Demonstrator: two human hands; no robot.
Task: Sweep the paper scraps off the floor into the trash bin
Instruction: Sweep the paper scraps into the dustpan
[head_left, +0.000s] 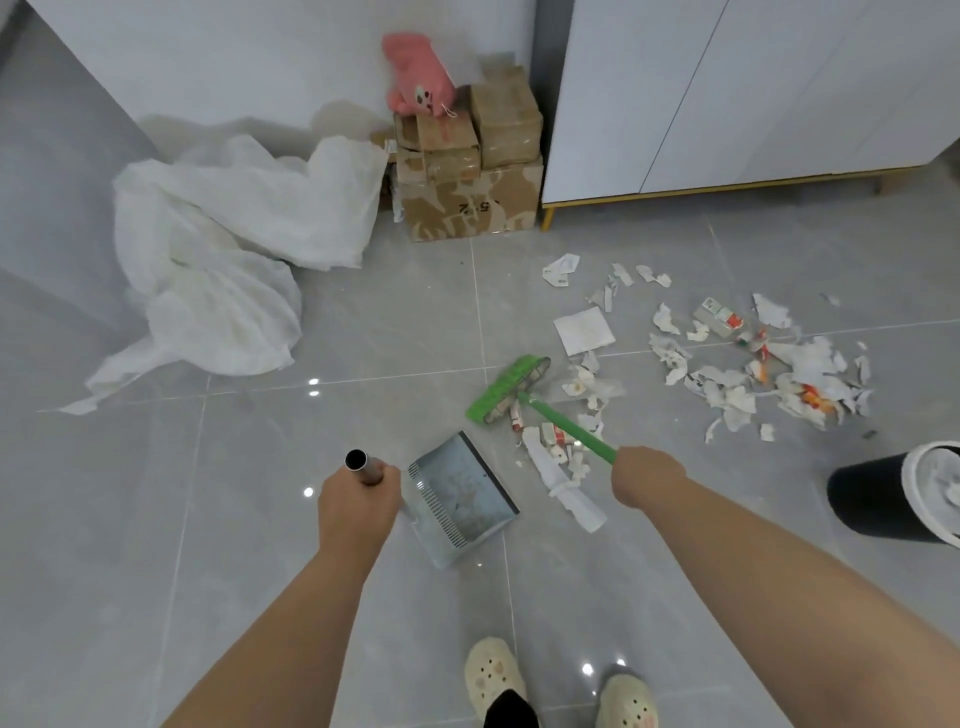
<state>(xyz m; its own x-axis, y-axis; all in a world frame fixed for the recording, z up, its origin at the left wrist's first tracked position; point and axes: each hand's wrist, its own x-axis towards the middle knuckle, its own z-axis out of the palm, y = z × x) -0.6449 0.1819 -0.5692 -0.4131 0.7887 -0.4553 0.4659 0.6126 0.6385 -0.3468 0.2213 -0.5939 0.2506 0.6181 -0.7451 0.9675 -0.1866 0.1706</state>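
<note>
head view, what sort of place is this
Likely a room in a home: glossy grey floor tiles, a white cabinet with a gold leg, and stacked cardboard boxes with a pink plush toy on top.

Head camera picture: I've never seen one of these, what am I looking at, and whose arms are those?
It is one picture from a camera worn on a person's head, looking down, so the arms are the wearer's own. The left hand grips the metal handle of a grey dustpan resting on the tiled floor. The right hand grips a green broom, its brush head beside torn paper scraps. A black trash bin sits at the right edge.
</note>
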